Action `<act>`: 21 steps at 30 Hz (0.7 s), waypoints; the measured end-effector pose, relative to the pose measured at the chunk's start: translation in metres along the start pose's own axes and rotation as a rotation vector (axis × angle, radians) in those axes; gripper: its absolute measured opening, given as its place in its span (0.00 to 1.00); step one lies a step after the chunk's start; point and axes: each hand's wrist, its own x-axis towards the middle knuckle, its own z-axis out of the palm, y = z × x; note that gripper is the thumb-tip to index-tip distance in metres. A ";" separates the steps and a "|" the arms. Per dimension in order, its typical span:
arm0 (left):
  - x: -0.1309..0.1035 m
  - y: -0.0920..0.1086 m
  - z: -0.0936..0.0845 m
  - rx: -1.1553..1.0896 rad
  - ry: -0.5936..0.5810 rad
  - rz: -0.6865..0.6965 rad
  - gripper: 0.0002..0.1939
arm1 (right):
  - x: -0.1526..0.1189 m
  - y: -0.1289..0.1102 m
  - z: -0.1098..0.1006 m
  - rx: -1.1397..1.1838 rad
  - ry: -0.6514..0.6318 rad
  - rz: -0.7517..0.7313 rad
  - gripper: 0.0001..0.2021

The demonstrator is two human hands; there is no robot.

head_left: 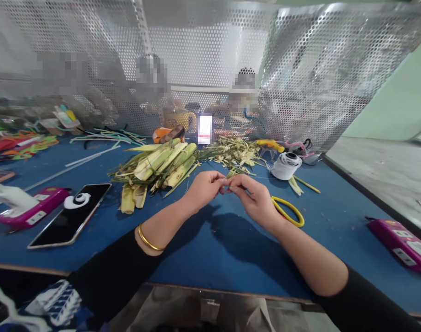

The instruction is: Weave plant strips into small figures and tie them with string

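Observation:
Both hands meet over the middle of the blue table, fingertips pinched close together. My left hand (207,186) is closed, thumb against forefinger, just right of a pile of green-yellow husks (162,166). Beside it, my right hand (254,196) is pinched in the same way. A thin thread (262,177) runs from near the right fingers towards a white spool (285,166). What lies between the fingertips is too small to make out. Under the right wrist side are yellow looped handles (293,212), partly hidden by the hand.
Shredded husk (236,152) lies behind the hands. A phone (70,216) with a white item on it and a magenta power strip (34,210) are at left; another magenta strip (404,244) is at right. A perforated metal screen (203,50) stands behind the blue table (231,263).

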 end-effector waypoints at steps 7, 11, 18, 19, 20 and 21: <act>-0.003 -0.001 0.002 0.339 0.054 0.136 0.10 | -0.001 -0.002 0.004 -0.016 -0.089 0.000 0.09; -0.005 0.006 0.000 0.604 0.013 0.140 0.11 | 0.000 -0.002 -0.005 -0.086 -0.126 0.049 0.08; -0.008 0.017 -0.008 0.185 -0.476 0.060 0.07 | 0.013 0.012 -0.032 0.129 -0.067 0.226 0.07; -0.008 0.017 -0.009 0.060 -0.493 0.026 0.07 | 0.014 0.013 -0.033 0.190 -0.065 0.258 0.07; -0.008 0.016 -0.009 -0.062 -0.485 -0.004 0.07 | 0.014 0.014 -0.033 0.249 -0.063 0.289 0.08; -0.007 0.016 -0.008 -0.172 -0.456 -0.031 0.07 | 0.014 0.015 -0.032 0.293 -0.064 0.313 0.08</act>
